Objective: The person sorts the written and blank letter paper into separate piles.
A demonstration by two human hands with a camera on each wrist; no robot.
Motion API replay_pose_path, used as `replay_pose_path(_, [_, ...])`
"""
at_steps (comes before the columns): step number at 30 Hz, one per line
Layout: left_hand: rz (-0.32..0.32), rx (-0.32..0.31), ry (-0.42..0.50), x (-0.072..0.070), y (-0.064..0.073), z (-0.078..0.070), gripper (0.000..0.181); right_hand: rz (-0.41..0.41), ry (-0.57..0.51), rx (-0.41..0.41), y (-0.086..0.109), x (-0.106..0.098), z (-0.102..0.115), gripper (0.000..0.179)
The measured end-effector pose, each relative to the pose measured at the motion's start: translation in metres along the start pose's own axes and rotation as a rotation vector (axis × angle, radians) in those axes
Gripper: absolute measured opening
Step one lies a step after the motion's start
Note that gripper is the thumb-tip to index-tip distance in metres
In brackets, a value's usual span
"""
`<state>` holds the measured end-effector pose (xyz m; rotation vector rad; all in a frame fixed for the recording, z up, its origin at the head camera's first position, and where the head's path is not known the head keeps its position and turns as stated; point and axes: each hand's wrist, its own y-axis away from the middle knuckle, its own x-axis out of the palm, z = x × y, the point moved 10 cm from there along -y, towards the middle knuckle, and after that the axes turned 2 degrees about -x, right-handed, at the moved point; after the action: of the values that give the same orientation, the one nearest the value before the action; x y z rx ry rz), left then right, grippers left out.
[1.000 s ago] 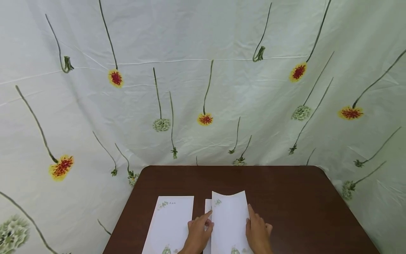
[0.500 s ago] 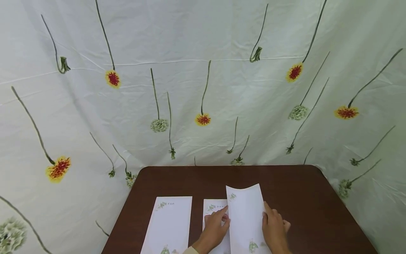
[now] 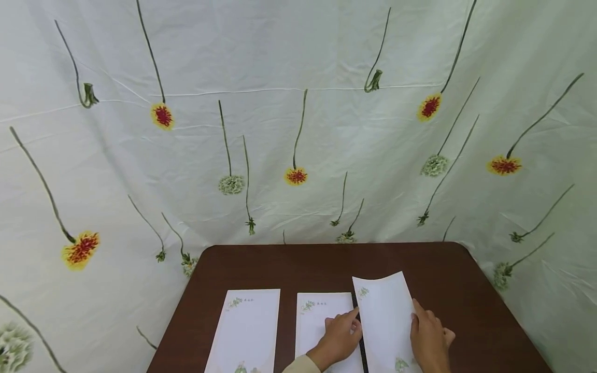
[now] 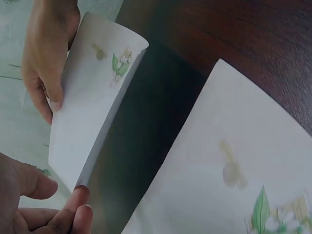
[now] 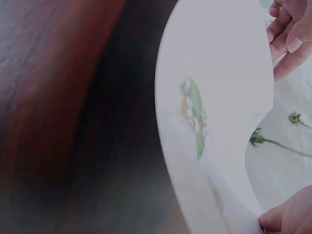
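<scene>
A white sheet of decorative letter paper [image 3: 384, 311], printed with green plants, hangs tilted and bowed between both hands. My right hand [image 3: 430, 334] grips its right edge, thumb on the face and fingers behind, as the left wrist view shows. At the opposite edge is my left hand [image 3: 340, 334], its extended index fingertip touching the paper. The left thumb [image 4: 39, 184] stands apart from the sheet in the left wrist view. Underneath the left hand lies a second printed sheet [image 3: 310, 321], partly covered. A third similar sheet [image 3: 249, 326] lies flat farther left.
All of this is over a dark brown wooden table [image 3: 261, 264] with rounded far corners. A pale cloth [image 3: 261, 62] printed with flowers on long stems hangs behind and around it. A dark strip of tabletop shows between the raised sheet and the middle one.
Both hands have moved right with the raised sheet, which now leans more. The middle sheet, mostly covered before, has come into view. The left sheet has stayed on the table.
</scene>
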<state>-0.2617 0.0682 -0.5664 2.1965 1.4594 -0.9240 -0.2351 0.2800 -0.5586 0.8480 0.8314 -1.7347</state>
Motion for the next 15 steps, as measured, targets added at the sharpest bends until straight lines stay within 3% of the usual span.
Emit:
replay_pose_path(8, [0.078,-0.020,0.063,0.028,-0.009,-0.003,0.052,-0.007,0.014,0.047,0.004,0.001,-0.027,0.040])
replay_pose_path(15, [0.097,-0.039,0.029,0.044,-0.013,0.001,0.052,0.006,0.016,0.092,0.003,0.007,-0.042,0.040])
